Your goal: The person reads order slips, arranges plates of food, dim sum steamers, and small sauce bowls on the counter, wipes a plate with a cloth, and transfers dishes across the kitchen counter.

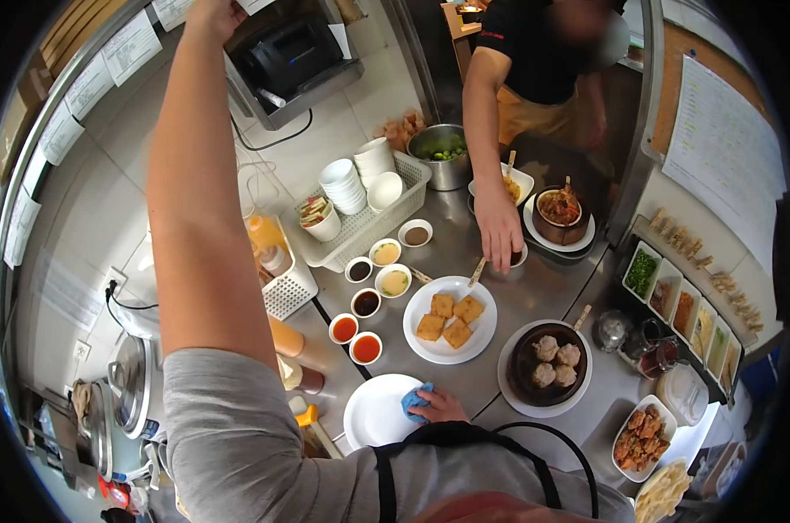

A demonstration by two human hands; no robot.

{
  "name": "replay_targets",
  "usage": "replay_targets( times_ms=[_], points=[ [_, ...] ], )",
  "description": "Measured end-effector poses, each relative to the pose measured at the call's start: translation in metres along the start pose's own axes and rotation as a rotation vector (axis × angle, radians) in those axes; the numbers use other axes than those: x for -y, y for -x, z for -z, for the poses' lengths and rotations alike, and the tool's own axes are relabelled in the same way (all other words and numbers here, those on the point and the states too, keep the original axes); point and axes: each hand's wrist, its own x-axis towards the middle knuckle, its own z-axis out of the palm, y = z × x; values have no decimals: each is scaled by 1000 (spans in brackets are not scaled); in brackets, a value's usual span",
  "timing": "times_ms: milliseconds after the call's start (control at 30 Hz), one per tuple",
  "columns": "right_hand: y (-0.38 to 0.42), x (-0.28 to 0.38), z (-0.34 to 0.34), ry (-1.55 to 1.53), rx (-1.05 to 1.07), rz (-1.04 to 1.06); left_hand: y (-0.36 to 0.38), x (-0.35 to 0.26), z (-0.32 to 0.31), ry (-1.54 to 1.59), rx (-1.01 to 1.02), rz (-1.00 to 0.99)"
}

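Observation:
My left arm reaches up to the top edge of the view, where my left hand [219, 16] is partly cut off beside the paper slips on a rail; its grip cannot be made out. Low in the middle, my right hand [444, 407] presses a crumpled blue cloth [418, 401] against the right side of a bare white plate [373, 410]. Just beyond is a white plate with several golden fried squares [443, 305]. To its right, a dark steamer [521, 383] of dumplings [545, 349] rests on a plate.
A co-worker's hand [500, 231] reaches over a small sauce cup from across the counter. Sauce cups [365, 303] stand left of the fried squares. Behind are a basket [369, 222] with stacked bowls, a metal pot [443, 170] and a clay pot dish [559, 209]. Fried pieces [643, 436] sit right.

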Motion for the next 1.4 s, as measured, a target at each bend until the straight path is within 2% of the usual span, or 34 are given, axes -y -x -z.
replay_targets(
  times_ms=[67,100,133,300,600,800,1133,1267,1400],
  points=[
    [0,-1,2,-11,12,-2,-36,30,35,-295,71,-156],
    [0,-3,1,-18,15,0,-7,33,24,-239,44,-104],
    [1,-4,0,-24,18,1,-9,45,31,-346,74,-142],
    [-2,6,9,-69,32,-54,22,64,27,-470,-21,-212],
    [2,0,0,-146,27,-91,33,57,15,-533,-99,-358],
    [0,-1,2,-115,-49,-20,10,56,34,-533,-24,-247],
    [-2,-5,-2,-38,-92,66,11,50,24,-663,-97,-278],
    [-2,-5,-1,-30,-90,73,5,43,24,-687,-73,-341],
    [-1,-9,-4,-48,-78,65,2,37,23,-879,-107,-470]
  ],
)
